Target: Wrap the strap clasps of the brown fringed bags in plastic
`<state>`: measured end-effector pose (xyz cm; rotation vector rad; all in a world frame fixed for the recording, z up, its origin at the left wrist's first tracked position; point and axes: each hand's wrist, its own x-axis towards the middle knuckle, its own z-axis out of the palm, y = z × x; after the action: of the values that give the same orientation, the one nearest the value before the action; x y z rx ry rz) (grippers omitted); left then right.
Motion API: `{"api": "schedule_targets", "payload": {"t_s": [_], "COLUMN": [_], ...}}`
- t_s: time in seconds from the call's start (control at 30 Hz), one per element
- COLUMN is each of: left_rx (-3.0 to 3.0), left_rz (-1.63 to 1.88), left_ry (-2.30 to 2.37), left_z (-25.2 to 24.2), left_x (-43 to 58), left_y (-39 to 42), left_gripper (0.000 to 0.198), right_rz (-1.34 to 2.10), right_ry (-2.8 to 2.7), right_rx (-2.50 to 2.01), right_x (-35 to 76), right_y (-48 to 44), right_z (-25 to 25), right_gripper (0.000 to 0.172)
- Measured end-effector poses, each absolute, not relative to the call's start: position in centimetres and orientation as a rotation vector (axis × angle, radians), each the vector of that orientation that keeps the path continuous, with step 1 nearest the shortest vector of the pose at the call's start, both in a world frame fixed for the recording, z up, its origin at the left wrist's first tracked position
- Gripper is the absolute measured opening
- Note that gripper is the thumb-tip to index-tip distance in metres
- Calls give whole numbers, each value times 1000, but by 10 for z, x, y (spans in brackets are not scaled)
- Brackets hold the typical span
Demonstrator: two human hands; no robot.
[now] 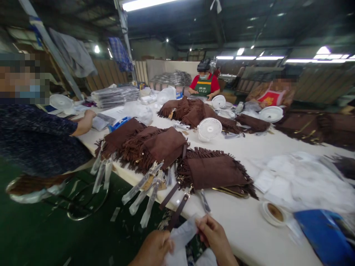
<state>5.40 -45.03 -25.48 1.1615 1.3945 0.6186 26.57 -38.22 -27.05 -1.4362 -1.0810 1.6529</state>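
Note:
My left hand [155, 246] and my right hand [212, 232] are low at the bottom of the view, both pinched on a thin white plastic wrapper [183, 233] stretched between them. Just beyond them a brown fringed suede bag [215, 171] lies on the white table [244, 221], its brown strap [177, 207] hanging over the near edge toward my hands. More brown fringed bags [144, 146] lie to its left, with plastic-wrapped straps [144, 192] dangling off the edge.
A roll of tape [273, 212], a blue object [323, 231] and crumpled white wrapping [302, 179] lie at right. Small white fans [209, 129] stand mid-table. A person in dark blue [36, 140] sits at left; two others work at the far end.

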Motion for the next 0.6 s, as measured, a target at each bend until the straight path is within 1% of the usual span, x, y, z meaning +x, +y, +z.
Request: {"api": "schedule_targets", "payload": {"t_s": [0.07,0.2,0.3,0.4,0.5,0.6], "left_rx": [1035,729,660,661,670,731], "left_rz": [684,784,755,715,709,686], "left_ry": [1275,1118,1221,1373,1464,1596], "left_z": [-270,-304,-321,-329,-327,-316], "left_x": [45,17,-9,-29,-37,-36], "left_y": [-461,-485,-509,-532,-544,-545], "left_gripper": [50,57,65,67,66,66], "right_rz": [1629,1680,1690,1700,1720,1716], "right_ry": [-1135,-1195,-1184,-1146,-1100,-1066], "right_rx": [-1451,-1439,-1426,-1427,-1444,-1471], "right_x": [256,244,245,247,246,243], "right_y": [-387,-383,-375,-371,-376,-383], "right_z": [-274,-271,-267,-269,-272,-274], "right_gripper": [48,43,39,35,33,36]}}
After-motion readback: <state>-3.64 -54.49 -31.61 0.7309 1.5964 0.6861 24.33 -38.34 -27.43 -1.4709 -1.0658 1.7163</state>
